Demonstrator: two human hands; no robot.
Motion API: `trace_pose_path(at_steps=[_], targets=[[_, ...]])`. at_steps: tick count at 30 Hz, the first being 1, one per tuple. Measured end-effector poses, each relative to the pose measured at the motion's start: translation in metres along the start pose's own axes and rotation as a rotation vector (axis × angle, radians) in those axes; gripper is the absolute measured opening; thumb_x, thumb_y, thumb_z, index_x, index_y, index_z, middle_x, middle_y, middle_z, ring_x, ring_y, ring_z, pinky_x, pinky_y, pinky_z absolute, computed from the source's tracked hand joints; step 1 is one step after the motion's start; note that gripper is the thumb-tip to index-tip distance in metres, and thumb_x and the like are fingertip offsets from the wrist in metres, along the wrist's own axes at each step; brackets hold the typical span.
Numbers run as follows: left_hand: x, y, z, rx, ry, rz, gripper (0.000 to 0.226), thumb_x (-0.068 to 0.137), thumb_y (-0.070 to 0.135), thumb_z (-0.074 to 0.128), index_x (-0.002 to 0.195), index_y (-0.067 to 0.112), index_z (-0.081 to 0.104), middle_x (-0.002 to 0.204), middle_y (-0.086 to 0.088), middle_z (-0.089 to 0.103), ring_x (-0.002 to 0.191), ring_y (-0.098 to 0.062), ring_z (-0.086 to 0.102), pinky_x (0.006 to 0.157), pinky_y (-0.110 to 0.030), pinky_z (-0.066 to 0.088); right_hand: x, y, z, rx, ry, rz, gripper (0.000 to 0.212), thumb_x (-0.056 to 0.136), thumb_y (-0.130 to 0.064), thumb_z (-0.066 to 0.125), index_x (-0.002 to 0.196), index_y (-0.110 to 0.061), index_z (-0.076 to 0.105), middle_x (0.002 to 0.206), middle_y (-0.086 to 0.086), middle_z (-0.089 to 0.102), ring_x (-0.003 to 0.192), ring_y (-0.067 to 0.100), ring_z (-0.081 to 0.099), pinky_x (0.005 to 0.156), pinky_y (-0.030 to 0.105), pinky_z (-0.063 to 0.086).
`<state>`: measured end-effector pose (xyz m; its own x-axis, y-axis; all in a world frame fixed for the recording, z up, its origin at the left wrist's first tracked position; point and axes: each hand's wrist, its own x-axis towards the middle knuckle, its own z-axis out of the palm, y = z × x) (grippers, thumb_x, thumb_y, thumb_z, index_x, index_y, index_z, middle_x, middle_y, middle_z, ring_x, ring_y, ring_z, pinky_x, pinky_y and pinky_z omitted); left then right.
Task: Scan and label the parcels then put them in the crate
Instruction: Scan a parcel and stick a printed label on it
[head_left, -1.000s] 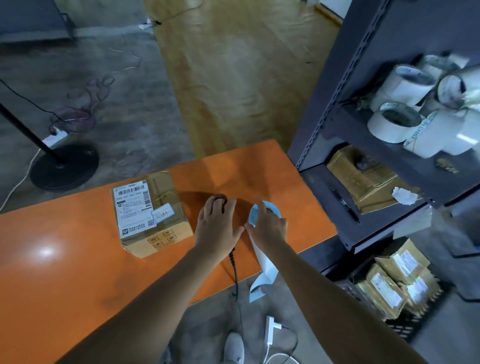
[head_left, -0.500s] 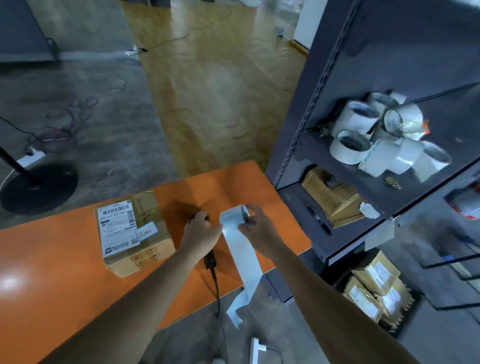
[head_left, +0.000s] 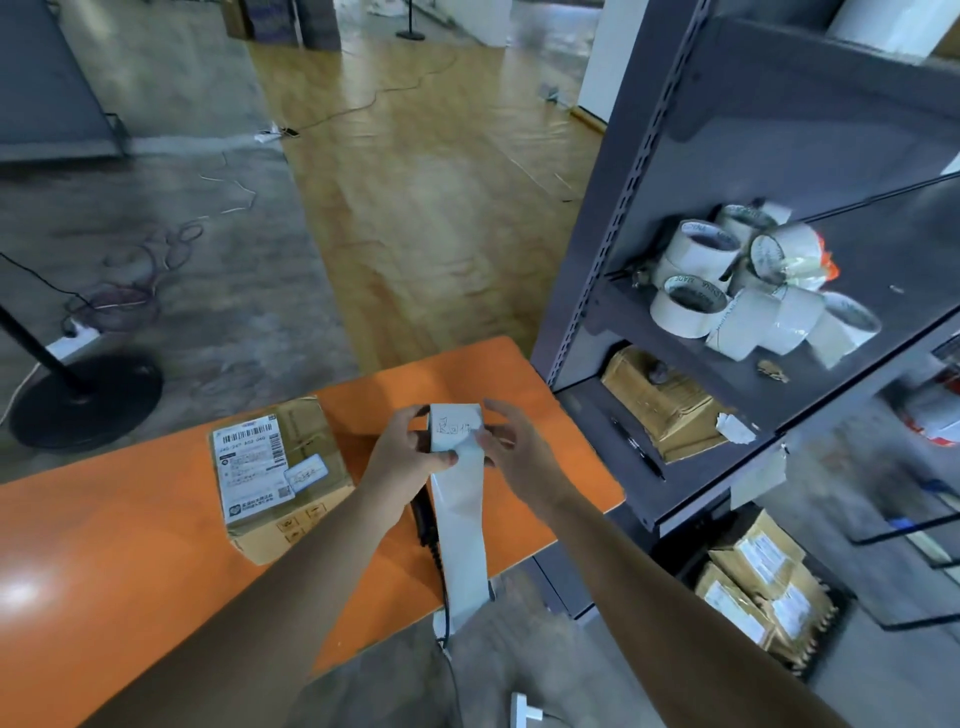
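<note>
Pinching long white paper label strip (head_left: 457, 467) at top, left hand (head_left: 400, 457), right hand (head_left: 511, 457); light, floppy, tears easily.

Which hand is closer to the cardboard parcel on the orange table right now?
Left. The left hand holds the label strip just right of the parcel; the right hand pinches the strip's far side, farther away.

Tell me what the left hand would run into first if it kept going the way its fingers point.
The left hand points rightward into the label strip it pinches; just beyond is the right hand. Depth is uncertain from one view.
</note>
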<state>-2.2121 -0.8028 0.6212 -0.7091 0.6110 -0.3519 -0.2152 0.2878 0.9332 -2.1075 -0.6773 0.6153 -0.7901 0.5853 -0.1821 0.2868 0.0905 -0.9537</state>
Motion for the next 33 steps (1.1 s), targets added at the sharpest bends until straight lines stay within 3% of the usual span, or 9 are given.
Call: trace_pose_path(at_steps=[3,8,10,14,16,21,25,33], targets=[[-0.002,-0.003,-0.003,0.025,0.010,0.024,0.076,0.075,-0.008,0.075,0.137,0.016,0.039,0.096,-0.001,0.068,0.087,-0.007,0.065,0.070,-0.017,0.048,0.003,-0.003,0.002,-0.102,0.017,-0.054,0.030,0.098,-0.019,0.057,0.125,-0.032,0.053,0.104,0.001,0.069,0.098,0.014,0.066,0.086,0.036,0.057],[-0.002,-0.006,-0.009,0.017,-0.002,0.053,0.090,0.076,-0.007,0.075,0.147,0.024,0.029,0.098,-0.009,0.068,0.087,-0.011,0.066,0.067,-0.016,0.048,0.001,-0.009,0.000,-0.213,-0.045,-0.079,0.035,0.098,-0.018,0.056,0.132,-0.028,0.053,0.106,-0.003,0.070,0.100,0.008,0.065,0.085,0.023,0.051],[-0.001,-0.007,-0.010,0.034,-0.016,0.079,0.087,0.075,-0.006,0.075,0.145,0.026,0.033,0.096,-0.009,0.068,0.087,-0.013,0.067,0.069,-0.017,0.051,0.000,-0.010,0.000,-0.249,-0.032,-0.099,0.034,0.098,-0.020,0.057,0.130,-0.028,0.055,0.108,-0.003,0.070,0.101,0.007,0.065,0.086,0.024,0.052],[0.001,-0.013,-0.014,0.121,0.000,0.138,0.078,0.071,0.000,0.079,0.133,0.033,0.044,0.100,-0.008,0.067,0.094,-0.022,0.068,0.086,-0.039,0.056,0.000,-0.011,0.002,-0.281,0.018,-0.137,0.031,0.095,-0.020,0.061,0.126,-0.026,0.061,0.108,-0.009,0.068,0.100,0.004,0.067,0.088,0.027,0.054],[0.001,-0.016,-0.016,0.156,0.013,0.151,0.076,0.070,0.002,0.080,0.129,0.035,0.045,0.100,-0.006,0.067,0.093,-0.020,0.067,0.088,-0.043,0.054,-0.001,-0.010,0.004,-0.322,0.053,-0.169,0.029,0.094,-0.019,0.063,0.123,-0.021,0.064,0.110,-0.007,0.070,0.098,0.005,0.068,0.088,0.024,0.054],[0.002,-0.021,-0.017,0.179,0.025,0.166,0.076,0.072,0.007,0.080,0.134,0.034,0.044,0.108,-0.002,0.065,0.095,-0.015,0.065,0.089,-0.037,0.053,-0.001,-0.012,0.007,-0.409,0.106,-0.220,0.020,0.091,-0.018,0.066,0.111,-0.017,0.069,0.103,-0.005,0.072,0.089,0.006,0.069,0.081,0.020,0.053],[0.003,-0.023,-0.018,0.222,0.012,0.179,0.077,0.074,0.009,0.078,0.136,0.037,0.042,0.111,-0.001,0.063,0.097,-0.015,0.063,0.083,-0.031,0.052,0.001,-0.016,0.006,-0.425,0.089,-0.199,0.016,0.093,-0.021,0.064,0.107,-0.016,0.068,0.095,-0.012,0.066,0.087,0.003,0.064,0.073,0.004,0.045],[0.001,-0.018,-0.016,0.300,-0.004,0.231,0.072,0.077,0.008,0.074,0.137,0.032,0.043,0.114,0.002,0.062,0.096,-0.013,0.058,0.070,-0.021,0.044,0.005,-0.022,0.000,-0.491,0.022,-0.134,0.019,0.096,-0.027,0.059,0.112,-0.018,0.063,0.094,-0.011,0.061,0.087,0.007,0.059,0.067,0.010,0.043]])
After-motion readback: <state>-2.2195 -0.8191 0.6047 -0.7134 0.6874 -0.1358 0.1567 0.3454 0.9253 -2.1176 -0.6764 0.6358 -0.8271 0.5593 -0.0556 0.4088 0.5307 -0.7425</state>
